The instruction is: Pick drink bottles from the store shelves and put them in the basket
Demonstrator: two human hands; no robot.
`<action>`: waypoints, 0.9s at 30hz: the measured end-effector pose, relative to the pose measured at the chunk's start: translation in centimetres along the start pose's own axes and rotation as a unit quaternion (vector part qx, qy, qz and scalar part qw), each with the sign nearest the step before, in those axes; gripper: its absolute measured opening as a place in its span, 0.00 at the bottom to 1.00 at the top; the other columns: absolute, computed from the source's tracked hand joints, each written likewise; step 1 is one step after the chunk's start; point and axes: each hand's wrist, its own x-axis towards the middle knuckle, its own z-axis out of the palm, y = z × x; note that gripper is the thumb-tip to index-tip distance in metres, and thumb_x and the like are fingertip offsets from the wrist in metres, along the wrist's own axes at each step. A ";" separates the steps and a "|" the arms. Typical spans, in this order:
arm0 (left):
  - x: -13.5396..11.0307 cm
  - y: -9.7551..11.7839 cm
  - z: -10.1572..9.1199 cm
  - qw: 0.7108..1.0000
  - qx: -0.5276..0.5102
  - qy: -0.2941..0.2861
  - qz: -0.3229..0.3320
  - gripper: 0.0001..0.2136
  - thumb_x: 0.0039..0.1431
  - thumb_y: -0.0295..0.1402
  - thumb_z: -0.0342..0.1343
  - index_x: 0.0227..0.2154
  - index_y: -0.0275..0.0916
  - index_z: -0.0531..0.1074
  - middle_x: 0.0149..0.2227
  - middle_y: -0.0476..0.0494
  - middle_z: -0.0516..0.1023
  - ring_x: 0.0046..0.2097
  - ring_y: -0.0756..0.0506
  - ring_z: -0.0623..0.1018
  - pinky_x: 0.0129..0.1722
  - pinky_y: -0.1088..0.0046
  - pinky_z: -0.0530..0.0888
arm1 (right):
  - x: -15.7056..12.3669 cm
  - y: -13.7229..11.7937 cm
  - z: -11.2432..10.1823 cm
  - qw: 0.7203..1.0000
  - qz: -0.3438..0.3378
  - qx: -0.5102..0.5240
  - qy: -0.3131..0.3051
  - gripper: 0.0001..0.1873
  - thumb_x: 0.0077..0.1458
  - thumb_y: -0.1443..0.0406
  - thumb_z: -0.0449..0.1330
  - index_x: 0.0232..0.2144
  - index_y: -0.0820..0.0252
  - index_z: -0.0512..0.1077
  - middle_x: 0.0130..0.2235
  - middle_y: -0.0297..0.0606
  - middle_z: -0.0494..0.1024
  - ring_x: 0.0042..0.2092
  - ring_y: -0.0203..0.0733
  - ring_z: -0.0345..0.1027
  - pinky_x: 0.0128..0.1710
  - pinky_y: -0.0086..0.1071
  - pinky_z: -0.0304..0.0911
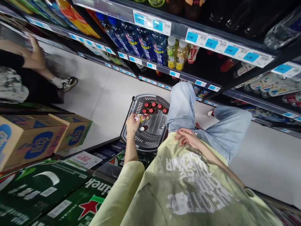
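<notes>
My left hand (133,123) is closed around a small drink bottle (145,117) with a red, white and yellow label. It holds the bottle, tilted sideways, over a black shopping basket (150,145) on the floor. Several red-capped bottles (153,104) stand upright together at the basket's far side. Near the held bottle, a white round cap (142,129) shows low in the basket. My right hand (188,137) rests on my lap, fingers stretched out and holding nothing.
Drink shelves (150,65) with blue-labelled bottles (143,40) run along the far side. Green beer cartons (70,194) and brown cartons (39,141) are stacked at left. Another person's hand (36,55) and shoe (68,83) are at the far left, over the tiled floor (101,78).
</notes>
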 end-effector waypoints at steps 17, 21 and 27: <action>2.4 -3.5 3.1 0.996 0.042 -0.081 0.013 0.14 0.61 0.34 0.58 0.48 0.37 0.77 0.52 0.32 0.73 0.47 0.37 0.79 0.55 0.61 0.76 | -0.2 -0.7 0.2 1.000 0.025 0.011 0.003 0.16 0.61 0.51 0.65 0.38 0.57 0.74 0.34 0.45 0.87 0.23 0.39 0.75 0.24 0.27 0.72; 3.4 -4.0 4.7 0.993 0.034 -0.111 -0.008 0.12 0.55 0.28 0.60 0.43 0.35 0.78 0.50 0.34 0.73 0.47 0.39 0.78 0.57 0.62 0.75 | -0.1 -0.7 0.3 0.999 0.032 0.008 0.002 0.15 0.62 0.51 0.65 0.37 0.56 0.74 0.35 0.45 0.87 0.23 0.39 0.76 0.24 0.27 0.72; 4.9 -5.3 6.9 0.987 0.031 -0.141 -0.067 0.11 0.51 0.27 0.62 0.39 0.35 0.78 0.51 0.35 0.73 0.45 0.43 0.76 0.57 0.64 0.74 | 0.4 -0.5 0.6 0.999 0.048 0.011 0.013 0.17 0.61 0.50 0.66 0.37 0.57 0.77 0.35 0.46 0.87 0.23 0.40 0.76 0.22 0.28 0.71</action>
